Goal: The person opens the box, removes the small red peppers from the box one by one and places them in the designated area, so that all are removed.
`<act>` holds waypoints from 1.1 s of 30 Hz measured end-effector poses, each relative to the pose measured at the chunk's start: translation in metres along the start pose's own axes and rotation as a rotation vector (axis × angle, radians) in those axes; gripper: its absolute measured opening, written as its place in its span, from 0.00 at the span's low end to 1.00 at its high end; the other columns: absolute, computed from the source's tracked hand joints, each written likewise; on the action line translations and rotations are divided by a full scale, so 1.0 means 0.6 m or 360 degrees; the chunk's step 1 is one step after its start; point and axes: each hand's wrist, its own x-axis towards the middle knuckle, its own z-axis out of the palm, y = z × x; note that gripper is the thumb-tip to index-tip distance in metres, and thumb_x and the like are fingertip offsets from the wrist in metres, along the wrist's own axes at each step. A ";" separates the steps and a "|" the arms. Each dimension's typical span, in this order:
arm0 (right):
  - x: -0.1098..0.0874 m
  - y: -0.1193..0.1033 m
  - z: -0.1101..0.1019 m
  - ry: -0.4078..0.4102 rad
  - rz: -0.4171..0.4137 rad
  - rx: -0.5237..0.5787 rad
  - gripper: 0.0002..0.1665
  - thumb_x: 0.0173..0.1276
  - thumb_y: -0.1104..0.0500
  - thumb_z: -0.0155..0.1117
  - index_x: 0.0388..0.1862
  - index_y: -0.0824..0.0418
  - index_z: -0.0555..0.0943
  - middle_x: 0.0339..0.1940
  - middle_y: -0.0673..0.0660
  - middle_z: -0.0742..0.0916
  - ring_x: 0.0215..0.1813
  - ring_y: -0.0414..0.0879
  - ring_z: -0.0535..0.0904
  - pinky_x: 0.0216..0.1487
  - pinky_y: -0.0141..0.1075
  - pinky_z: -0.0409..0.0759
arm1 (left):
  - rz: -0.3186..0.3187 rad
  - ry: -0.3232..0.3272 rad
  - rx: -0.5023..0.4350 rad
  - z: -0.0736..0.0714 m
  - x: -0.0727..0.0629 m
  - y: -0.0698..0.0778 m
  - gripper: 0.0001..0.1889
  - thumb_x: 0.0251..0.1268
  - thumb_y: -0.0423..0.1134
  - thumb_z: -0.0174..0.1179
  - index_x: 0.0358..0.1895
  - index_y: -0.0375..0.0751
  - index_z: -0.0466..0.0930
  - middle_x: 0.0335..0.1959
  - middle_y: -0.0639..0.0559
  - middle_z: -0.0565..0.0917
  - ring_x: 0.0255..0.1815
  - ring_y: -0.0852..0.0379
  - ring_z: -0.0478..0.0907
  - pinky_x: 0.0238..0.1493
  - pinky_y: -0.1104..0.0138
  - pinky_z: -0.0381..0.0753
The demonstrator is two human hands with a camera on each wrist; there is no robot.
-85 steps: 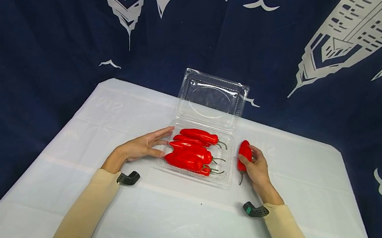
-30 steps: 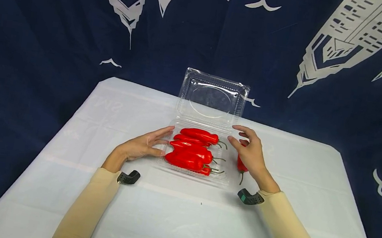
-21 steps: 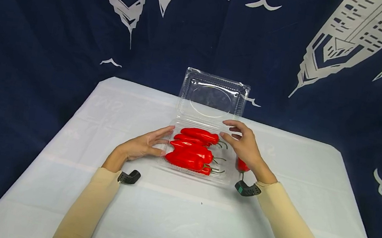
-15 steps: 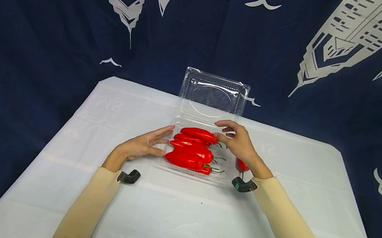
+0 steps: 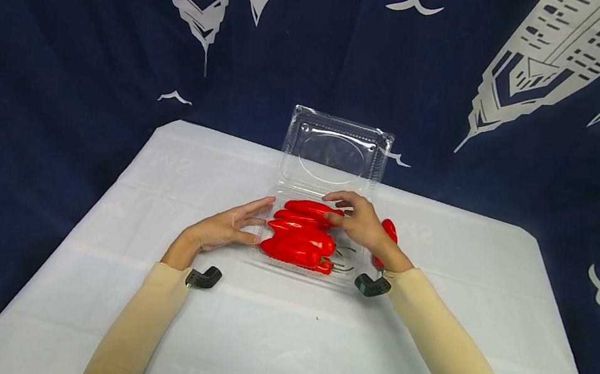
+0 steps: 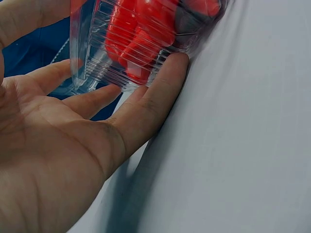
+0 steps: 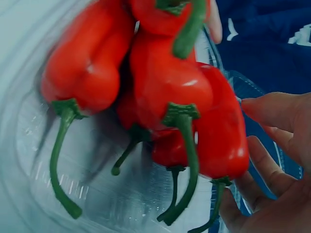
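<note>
A clear plastic clamshell box (image 5: pixel 355 269) lies open with its lid (image 5: pixel 333 153) raised at the back. Several red peppers (image 5: pixel 291 250) with green stems fill it, stems to the right. My left hand (image 5: pixel 223 227) is spread at the box's left wall, thumb and fingertips against the plastic; the left wrist view shows a finger at the ribbed side. My right hand (image 5: pixel 361 220) hovers over the box's back right, its parted fingers right at the stem end of the rearmost pepper (image 7: pixel 221 126). One more pepper (image 5: pixel 389 229) lies outside the box, partly hidden by my right wrist.
The box stands on a white-covered table (image 5: pixel 267 347). Behind it hangs a dark blue cloth (image 5: pixel 271 63) printed with white buildings and birds. Black wrist devices (image 5: pixel 372 285) sit at both sleeve ends.
My right hand has let go of the pepper on the table right of the box and moved left over the box to the rearmost pepper. My left hand has stayed put.
</note>
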 end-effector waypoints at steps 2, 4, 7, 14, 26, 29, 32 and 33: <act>0.000 -0.002 0.003 -0.0008 0.0019 -0.0029 0.21 0.67 0.64 0.68 0.59 0.62 0.82 0.64 0.62 0.79 0.65 0.60 0.76 0.65 0.52 0.77 | -0.0004 0.0004 0.0000 0.001 0.000 0.001 0.49 0.63 0.23 0.62 0.82 0.50 0.45 0.83 0.46 0.45 0.79 0.38 0.54 0.61 0.62 0.80; 0.000 -0.005 0.006 -0.0016 0.0026 -0.0054 0.21 0.67 0.64 0.68 0.59 0.61 0.82 0.65 0.63 0.79 0.65 0.60 0.76 0.64 0.53 0.78 | -0.0008 0.0007 -0.0004 0.002 0.001 0.003 0.49 0.63 0.23 0.62 0.82 0.50 0.45 0.83 0.46 0.45 0.79 0.38 0.54 0.61 0.61 0.79; -0.001 -0.007 0.009 -0.0028 0.0028 -0.0061 0.21 0.67 0.64 0.68 0.59 0.61 0.81 0.65 0.63 0.78 0.65 0.61 0.75 0.62 0.53 0.79 | -0.0004 0.0008 0.0012 0.004 0.000 0.006 0.49 0.63 0.23 0.62 0.82 0.49 0.45 0.83 0.46 0.45 0.79 0.38 0.53 0.62 0.61 0.79; 0.000 -0.005 0.017 -0.0065 0.0007 -0.0105 0.21 0.66 0.65 0.68 0.59 0.60 0.82 0.63 0.63 0.79 0.64 0.60 0.77 0.60 0.51 0.81 | 0.0006 0.0005 0.0025 0.005 -0.001 0.006 0.49 0.63 0.25 0.63 0.82 0.49 0.44 0.83 0.46 0.43 0.80 0.36 0.51 0.64 0.59 0.77; 0.004 -0.004 0.023 -0.0101 -0.0027 -0.0128 0.22 0.65 0.64 0.69 0.59 0.59 0.81 0.59 0.62 0.84 0.62 0.59 0.80 0.60 0.51 0.81 | 0.0019 -0.0008 -0.0005 0.004 -0.002 0.007 0.50 0.63 0.25 0.63 0.82 0.47 0.43 0.83 0.43 0.43 0.79 0.35 0.51 0.61 0.62 0.80; 0.004 -0.003 0.024 -0.0125 -0.0012 -0.0115 0.23 0.65 0.64 0.69 0.59 0.59 0.81 0.59 0.62 0.84 0.61 0.59 0.81 0.59 0.50 0.82 | 0.0009 -0.0003 -0.0005 0.005 -0.003 0.007 0.50 0.63 0.24 0.63 0.82 0.48 0.43 0.83 0.43 0.44 0.79 0.36 0.51 0.60 0.61 0.80; 0.002 -0.004 0.024 -0.0143 0.0000 -0.0096 0.23 0.65 0.64 0.69 0.60 0.59 0.81 0.59 0.62 0.84 0.59 0.59 0.82 0.59 0.49 0.82 | 0.0001 0.0005 -0.0006 0.006 -0.002 0.007 0.49 0.63 0.23 0.62 0.82 0.49 0.43 0.83 0.44 0.44 0.79 0.36 0.52 0.61 0.61 0.80; 0.002 -0.004 0.024 -0.0147 0.0003 -0.0089 0.24 0.65 0.65 0.69 0.60 0.59 0.80 0.59 0.62 0.84 0.59 0.59 0.82 0.59 0.49 0.81 | -0.0001 0.0006 -0.0004 0.006 -0.002 0.006 0.49 0.63 0.23 0.62 0.82 0.49 0.43 0.83 0.44 0.44 0.79 0.36 0.52 0.61 0.61 0.80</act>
